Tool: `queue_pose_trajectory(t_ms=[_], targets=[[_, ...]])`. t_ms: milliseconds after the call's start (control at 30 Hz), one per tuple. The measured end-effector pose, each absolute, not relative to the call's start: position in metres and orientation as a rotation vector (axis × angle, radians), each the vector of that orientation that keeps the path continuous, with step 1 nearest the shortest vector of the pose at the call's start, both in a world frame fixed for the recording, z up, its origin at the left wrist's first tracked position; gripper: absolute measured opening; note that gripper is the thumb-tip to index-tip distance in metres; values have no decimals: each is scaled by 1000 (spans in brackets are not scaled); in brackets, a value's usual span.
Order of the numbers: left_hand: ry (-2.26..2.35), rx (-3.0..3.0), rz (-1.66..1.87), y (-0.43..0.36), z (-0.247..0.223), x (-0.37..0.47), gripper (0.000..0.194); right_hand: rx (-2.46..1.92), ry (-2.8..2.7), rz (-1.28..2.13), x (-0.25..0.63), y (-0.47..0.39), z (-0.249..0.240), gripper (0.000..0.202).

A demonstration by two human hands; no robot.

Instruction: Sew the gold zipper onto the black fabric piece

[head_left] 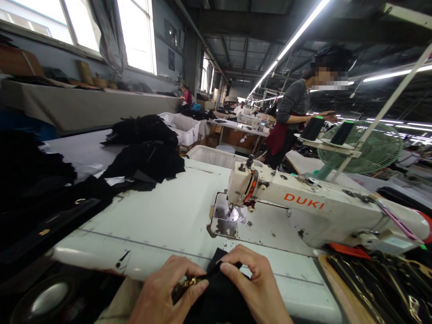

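Observation:
A piece of black fabric (221,299) lies over the near edge of the white sewing table (162,220), pinched between both hands. My left hand (165,292) grips it together with a gold metal zipper piece (184,287). My right hand (253,285) holds the fabric's upper edge, thumb against my left fingers. The white DUKI sewing machine (313,209) stands just beyond, its needle and metal plate (229,215) about a hand's length ahead of the fabric.
Piles of black fabric pieces (145,153) cover the table's left and far side. Black zippers with gold teeth (381,281) lie at the right. White bins (184,128), a green fan (367,148) and a standing person (292,117) are behind the machine.

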State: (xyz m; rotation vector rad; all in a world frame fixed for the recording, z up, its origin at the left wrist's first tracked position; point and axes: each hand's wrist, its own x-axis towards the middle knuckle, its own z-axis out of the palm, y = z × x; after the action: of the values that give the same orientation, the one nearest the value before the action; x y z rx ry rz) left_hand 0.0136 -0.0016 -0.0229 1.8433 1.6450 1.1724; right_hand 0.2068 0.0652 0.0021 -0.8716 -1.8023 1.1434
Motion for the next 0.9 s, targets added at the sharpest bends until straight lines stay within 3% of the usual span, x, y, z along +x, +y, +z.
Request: queue_pose_trajectory(t_ms=[200, 300, 367, 633, 800, 833, 900], targets=[[1655, 1851, 1205, -6, -24, 13, 3, -821, -1886, 1159, 202, 62, 2, 13], [1692, 1759, 1249, -7, -24, 10, 26, -787, -1914, 1097, 201, 59, 3, 8], [1654, 1785, 1280, -7, -23, 7, 32, -786, -1942, 1069, 202, 58, 4, 6], [1520, 2095, 1370, -11, -16, 10, 8, -717, -2021, 979, 205, 57, 6, 9], [1507, 2192, 1411, -11, -16, 17, 9, -671, -2152, 852, 204, 60, 8, 52], [1486, 2192, 1427, -10, -16, 18, 10, -633, -2200, 815, 203, 60, 7, 51], [1465, 2120, 1405, -8, -16, 21, 12, -561, -2266, 741, 201, 61, 8, 29]])
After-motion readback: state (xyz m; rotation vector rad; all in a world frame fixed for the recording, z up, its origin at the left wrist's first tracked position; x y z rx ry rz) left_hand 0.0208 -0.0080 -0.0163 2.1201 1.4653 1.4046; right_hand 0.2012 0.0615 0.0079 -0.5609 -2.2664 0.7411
